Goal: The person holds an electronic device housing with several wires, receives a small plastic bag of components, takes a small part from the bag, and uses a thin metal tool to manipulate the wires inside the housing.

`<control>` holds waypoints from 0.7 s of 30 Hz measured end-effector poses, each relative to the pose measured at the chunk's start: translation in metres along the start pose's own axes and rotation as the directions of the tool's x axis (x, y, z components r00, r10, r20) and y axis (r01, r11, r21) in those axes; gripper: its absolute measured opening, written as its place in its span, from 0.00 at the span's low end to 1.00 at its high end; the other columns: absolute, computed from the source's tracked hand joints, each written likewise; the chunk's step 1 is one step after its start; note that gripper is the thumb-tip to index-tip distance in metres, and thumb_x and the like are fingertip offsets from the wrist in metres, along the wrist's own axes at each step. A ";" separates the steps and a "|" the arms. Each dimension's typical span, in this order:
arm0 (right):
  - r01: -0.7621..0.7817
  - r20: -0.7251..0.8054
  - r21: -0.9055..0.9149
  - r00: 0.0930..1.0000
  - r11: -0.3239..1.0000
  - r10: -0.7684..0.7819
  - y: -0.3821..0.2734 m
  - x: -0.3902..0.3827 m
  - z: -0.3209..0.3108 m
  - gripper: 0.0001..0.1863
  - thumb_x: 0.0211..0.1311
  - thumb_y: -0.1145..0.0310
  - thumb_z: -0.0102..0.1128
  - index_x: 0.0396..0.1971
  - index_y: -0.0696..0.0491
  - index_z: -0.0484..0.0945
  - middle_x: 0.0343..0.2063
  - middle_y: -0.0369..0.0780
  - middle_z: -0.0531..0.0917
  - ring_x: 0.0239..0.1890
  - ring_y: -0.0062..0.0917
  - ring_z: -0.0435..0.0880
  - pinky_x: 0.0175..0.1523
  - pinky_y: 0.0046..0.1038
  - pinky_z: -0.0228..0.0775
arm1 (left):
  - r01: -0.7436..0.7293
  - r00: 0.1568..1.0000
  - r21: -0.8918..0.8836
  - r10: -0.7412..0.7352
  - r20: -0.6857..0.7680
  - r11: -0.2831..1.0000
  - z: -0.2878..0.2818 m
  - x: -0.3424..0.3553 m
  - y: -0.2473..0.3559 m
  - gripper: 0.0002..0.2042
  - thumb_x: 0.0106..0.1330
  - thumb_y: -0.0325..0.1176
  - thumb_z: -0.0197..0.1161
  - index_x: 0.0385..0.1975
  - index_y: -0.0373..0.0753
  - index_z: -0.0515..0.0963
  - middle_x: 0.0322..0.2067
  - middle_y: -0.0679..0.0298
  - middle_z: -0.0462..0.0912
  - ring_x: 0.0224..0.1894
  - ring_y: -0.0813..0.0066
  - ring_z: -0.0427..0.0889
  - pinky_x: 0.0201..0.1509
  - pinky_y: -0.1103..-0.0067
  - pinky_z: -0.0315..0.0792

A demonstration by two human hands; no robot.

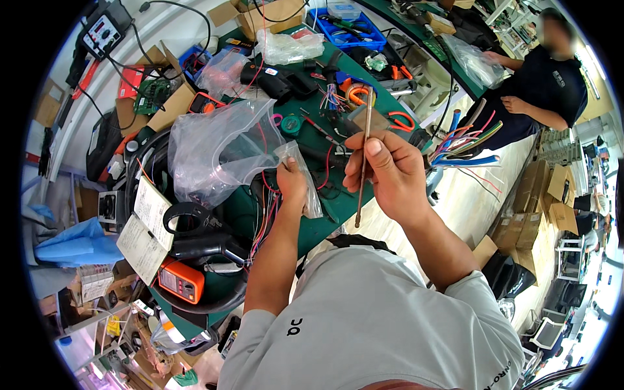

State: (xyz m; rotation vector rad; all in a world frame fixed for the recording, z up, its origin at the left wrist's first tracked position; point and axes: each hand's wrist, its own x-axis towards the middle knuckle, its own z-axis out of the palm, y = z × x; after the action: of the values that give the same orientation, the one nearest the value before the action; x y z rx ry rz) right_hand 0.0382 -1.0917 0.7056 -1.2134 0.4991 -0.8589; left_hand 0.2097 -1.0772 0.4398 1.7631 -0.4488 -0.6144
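wires [262, 224] and plastic sheeting [214, 156] crowd left hand [292, 182], clutching a pouch [313, 198]; right hand [391, 172] pinches a rod [368, 117].

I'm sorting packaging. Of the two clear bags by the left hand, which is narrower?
The slim bag gripped in the left hand; the broad bag spreads out wide to that hand's left.

Both forearms [270, 266] reach forward. The right grip [388, 170] is raised, pinched; the left grip [292, 180] sits lower, curled.
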 end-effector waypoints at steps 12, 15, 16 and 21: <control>0.378 -0.035 -0.342 0.910 0.861 -0.413 0.018 -0.021 0.004 0.11 0.69 0.71 0.51 0.45 0.62 0.66 0.32 0.46 0.84 0.34 0.23 0.84 0.35 0.18 0.76 | -0.267 0.878 -0.305 0.362 0.315 0.914 -0.063 -0.092 0.038 0.15 0.74 0.39 0.47 0.50 0.35 0.70 0.41 0.62 0.79 0.42 0.77 0.77 0.48 0.79 0.71; 0.431 0.004 -0.280 0.894 0.858 -0.448 0.030 -0.021 0.011 0.10 0.69 0.72 0.49 0.44 0.62 0.65 0.34 0.49 0.83 0.35 0.26 0.85 0.38 0.21 0.78 | -0.220 0.875 -0.360 0.346 0.337 0.907 -0.068 -0.105 0.028 0.14 0.73 0.38 0.49 0.49 0.35 0.71 0.42 0.63 0.77 0.43 0.79 0.75 0.50 0.80 0.69; 0.446 0.013 -0.274 0.888 0.852 -0.460 0.033 -0.020 0.013 0.10 0.69 0.73 0.49 0.44 0.62 0.65 0.34 0.50 0.83 0.35 0.27 0.85 0.38 0.21 0.78 | -0.259 0.863 -0.350 0.378 0.334 0.900 -0.070 -0.105 0.032 0.14 0.73 0.38 0.49 0.49 0.35 0.71 0.43 0.64 0.77 0.43 0.79 0.75 0.51 0.80 0.69; 0.468 0.111 -0.286 0.883 0.836 -0.456 0.051 -0.018 0.013 0.10 0.69 0.73 0.49 0.45 0.63 0.65 0.36 0.51 0.83 0.36 0.26 0.84 0.41 0.22 0.79 | -0.248 0.831 -0.477 0.439 0.343 0.843 -0.067 -0.112 0.040 0.16 0.74 0.39 0.47 0.50 0.32 0.68 0.46 0.56 0.79 0.40 0.75 0.79 0.49 0.81 0.71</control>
State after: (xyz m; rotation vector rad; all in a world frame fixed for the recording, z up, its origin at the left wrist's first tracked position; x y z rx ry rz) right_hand 0.0524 -1.0641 0.6592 -1.6755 0.3128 -1.1972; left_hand 0.1631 -0.9704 0.5113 1.0839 -0.8714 -0.7779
